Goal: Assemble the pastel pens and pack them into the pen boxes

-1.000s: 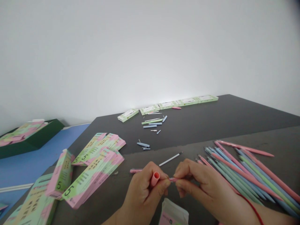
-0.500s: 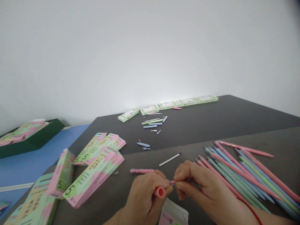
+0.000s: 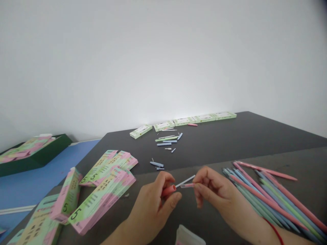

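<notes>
My left hand is closed round a coral-pink pen barrel, its open end facing right. My right hand pinches a small clear and pink pen part between thumb and forefinger, close to the barrel's opening. A white refill shows behind that part, between the two hands; whether anything touches it is hard to tell. Below the hands, a whitish translucent packet is cut off by the lower image edge.
Pastel pens lie piled at the right. Pink-green boxes are stacked at the left, beside a dark green tray. Pen parts and pale green boxes lie farther back.
My hands have moved apart, and the small pink part has gone rightward with my right hand, away from my left fingers. The view has tilted slightly upward.
</notes>
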Action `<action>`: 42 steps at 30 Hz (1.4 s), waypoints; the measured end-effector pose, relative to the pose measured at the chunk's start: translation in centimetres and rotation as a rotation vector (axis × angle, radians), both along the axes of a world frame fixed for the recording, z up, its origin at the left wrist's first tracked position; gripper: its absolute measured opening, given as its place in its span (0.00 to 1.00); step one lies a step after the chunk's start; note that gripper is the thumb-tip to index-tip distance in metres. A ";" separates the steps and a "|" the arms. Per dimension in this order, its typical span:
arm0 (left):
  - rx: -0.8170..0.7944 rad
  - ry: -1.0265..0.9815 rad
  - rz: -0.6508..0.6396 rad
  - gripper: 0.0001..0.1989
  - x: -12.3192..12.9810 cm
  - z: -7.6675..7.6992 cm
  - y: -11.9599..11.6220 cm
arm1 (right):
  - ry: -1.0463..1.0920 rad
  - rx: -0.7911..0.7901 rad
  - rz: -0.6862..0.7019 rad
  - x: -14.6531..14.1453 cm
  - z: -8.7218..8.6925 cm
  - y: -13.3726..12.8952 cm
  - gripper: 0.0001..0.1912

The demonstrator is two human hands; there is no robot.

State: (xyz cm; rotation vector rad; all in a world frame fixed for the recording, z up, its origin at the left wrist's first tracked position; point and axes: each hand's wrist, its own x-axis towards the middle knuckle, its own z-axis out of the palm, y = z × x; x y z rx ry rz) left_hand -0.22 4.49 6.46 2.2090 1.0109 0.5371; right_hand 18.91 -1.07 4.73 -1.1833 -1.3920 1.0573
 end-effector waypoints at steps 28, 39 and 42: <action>-0.224 -0.288 -0.186 0.11 1.5 -3.2 -0.2 | -1.101 0.138 0.401 3.6 2.6 -4.3 0.10; -0.517 -0.940 0.076 0.11 1.5 -3.6 0.9 | -1.167 0.076 0.190 2.7 1.3 -4.2 0.05; -0.522 -0.958 0.134 0.12 1.2 -3.5 1.1 | -1.237 0.041 0.093 3.1 2.3 -0.6 0.04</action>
